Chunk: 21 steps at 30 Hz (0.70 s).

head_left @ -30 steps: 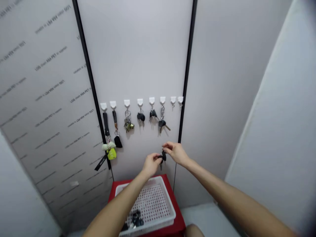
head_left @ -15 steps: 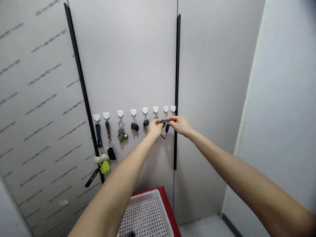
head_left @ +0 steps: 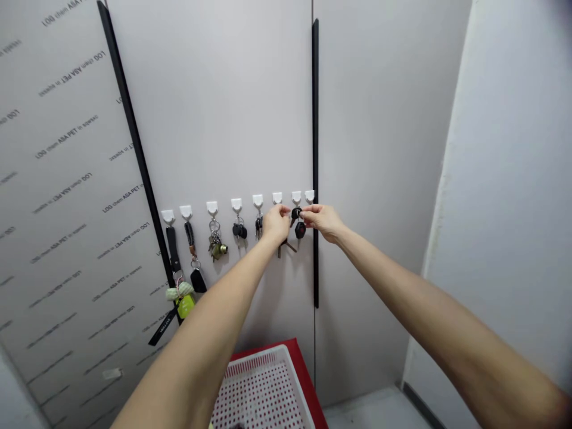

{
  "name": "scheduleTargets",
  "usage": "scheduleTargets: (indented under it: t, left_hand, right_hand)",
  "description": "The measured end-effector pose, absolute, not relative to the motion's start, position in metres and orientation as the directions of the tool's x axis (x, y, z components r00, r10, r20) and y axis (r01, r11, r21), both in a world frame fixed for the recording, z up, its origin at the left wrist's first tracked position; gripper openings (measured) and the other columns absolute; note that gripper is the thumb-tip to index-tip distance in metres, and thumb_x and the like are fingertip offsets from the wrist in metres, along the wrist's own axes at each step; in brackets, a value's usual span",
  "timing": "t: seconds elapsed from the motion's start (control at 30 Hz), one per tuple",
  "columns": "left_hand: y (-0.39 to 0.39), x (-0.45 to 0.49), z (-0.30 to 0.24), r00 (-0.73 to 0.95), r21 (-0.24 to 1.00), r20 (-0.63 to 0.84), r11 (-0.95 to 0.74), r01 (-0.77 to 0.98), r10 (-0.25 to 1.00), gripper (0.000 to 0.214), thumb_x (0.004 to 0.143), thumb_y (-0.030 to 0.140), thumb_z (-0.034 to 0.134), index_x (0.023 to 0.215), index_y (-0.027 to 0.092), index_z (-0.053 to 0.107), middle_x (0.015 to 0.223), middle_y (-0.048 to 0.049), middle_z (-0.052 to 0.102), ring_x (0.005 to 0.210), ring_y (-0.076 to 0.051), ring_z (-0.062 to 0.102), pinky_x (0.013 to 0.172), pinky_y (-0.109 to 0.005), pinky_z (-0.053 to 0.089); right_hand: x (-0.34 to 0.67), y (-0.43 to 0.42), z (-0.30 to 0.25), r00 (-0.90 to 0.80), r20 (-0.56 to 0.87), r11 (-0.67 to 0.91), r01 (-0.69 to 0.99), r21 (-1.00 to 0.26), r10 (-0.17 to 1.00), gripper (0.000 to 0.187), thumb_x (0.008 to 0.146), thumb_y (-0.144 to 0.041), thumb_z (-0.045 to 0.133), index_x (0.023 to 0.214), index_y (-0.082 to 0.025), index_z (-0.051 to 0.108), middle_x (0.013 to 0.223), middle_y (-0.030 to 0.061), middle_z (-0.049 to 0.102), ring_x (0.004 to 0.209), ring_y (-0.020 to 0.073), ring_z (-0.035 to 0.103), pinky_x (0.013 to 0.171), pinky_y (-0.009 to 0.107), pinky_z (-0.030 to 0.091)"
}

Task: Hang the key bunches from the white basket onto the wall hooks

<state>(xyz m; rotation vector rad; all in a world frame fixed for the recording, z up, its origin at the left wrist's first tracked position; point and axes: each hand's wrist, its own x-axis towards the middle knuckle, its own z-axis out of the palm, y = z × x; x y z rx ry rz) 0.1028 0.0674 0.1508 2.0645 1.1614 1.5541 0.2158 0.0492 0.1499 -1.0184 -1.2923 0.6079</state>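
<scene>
My right hand (head_left: pixel 325 221) pinches a bunch of keys below the seventh hook. A black-headed key (head_left: pixel 295 213) sits at its fingertips, and a dark oval key fob (head_left: pixel 300 230) hangs just below. My left hand (head_left: pixel 276 223) is close by on the left, its fingers closed below the sixth hook (head_left: pixel 277 197). Two key blades (head_left: pixel 286 245) stick out under that hand; its grip on them is hidden. Left of it hang dark keys (head_left: pixel 258 226), partly covered by the hand, and black-headed keys (head_left: pixel 239 230).
White hooks (head_left: pixel 212 207) run in a row across the pale panel. Farther left hang a metal key bunch (head_left: pixel 217 247), a braided strap (head_left: pixel 190 235) and a black strap (head_left: pixel 173 250) with a green case (head_left: pixel 185 305). Below stands a white perforated basket (head_left: pixel 290 372) on a red surface (head_left: pixel 308 387).
My left hand has moved up and slightly left, away from the keys between the hands. My right hand still pinches there, and the dark fob has turned. The view has shifted slightly.
</scene>
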Motion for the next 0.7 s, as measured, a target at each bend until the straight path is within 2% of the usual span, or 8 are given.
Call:
scheduleTargets:
  t: [0.17, 0.3, 0.5, 0.7]
  left_hand:
    - [0.06, 0.1, 0.145, 0.172, 0.59, 0.66, -0.647, 0.483, 0.731, 0.019, 0.06, 0.008, 0.043, 0.074, 0.015, 0.054, 0.071, -0.0016, 0.057, 0.066, -0.009, 0.05, 0.066, -0.022, 0.038]
    - [0.056, 0.092, 0.131, 0.231, 0.556, 0.649, -0.659, 0.506, 0.725, 0.02, 0.059, 0.008, 0.043, 0.074, 0.015, 0.054, 0.07, -0.0017, 0.057, 0.065, -0.01, 0.05, 0.065, -0.021, 0.039]
    - [0.056, 0.075, 0.119, 0.261, 0.53, 0.641, -0.662, 0.53, 0.722, 0.019, 0.06, 0.011, 0.044, 0.074, 0.016, 0.054, 0.07, -0.0016, 0.058, 0.066, -0.01, 0.051, 0.065, -0.021, 0.039]
    - [0.056, 0.07, 0.112, 0.296, 0.522, 0.628, -0.672, 0.525, 0.72, 0.018, 0.059, 0.012, 0.043, 0.072, 0.016, 0.055, 0.07, -0.0016, 0.058, 0.066, -0.01, 0.05, 0.064, -0.022, 0.039]
  right_hand:
    - [0.224, 0.074, 0.157, 0.311, 0.618, 0.442, 0.48, -0.758, 0.722, 0.012, 0.056, -0.017, 0.049, 0.064, -0.013, 0.056, 0.053, -0.0002, 0.053, 0.045, 0.0055, 0.044, 0.046, 0.019, 0.039]
    - [0.226, 0.082, 0.16, 0.309, 0.685, 0.365, 0.665, -0.652, 0.66, 0.018, 0.058, -0.016, 0.045, 0.07, -0.014, 0.059, 0.057, 0.0009, 0.056, 0.049, 0.0077, 0.049, 0.052, 0.02, 0.04]
    - [0.222, 0.067, 0.167, 0.073, 0.684, 0.364, 0.803, -0.472, 0.726, 0.018, 0.059, -0.014, 0.044, 0.068, -0.015, 0.06, 0.052, -0.0009, 0.056, 0.05, 0.0087, 0.05, 0.056, 0.021, 0.04]
    - [0.219, 0.069, 0.172, 0.114, 0.753, 0.373, 0.815, -0.444, 0.648, 0.017, 0.06, -0.014, 0.044, 0.069, -0.013, 0.058, 0.058, 0.0002, 0.057, 0.054, 0.009, 0.051, 0.057, 0.022, 0.04]
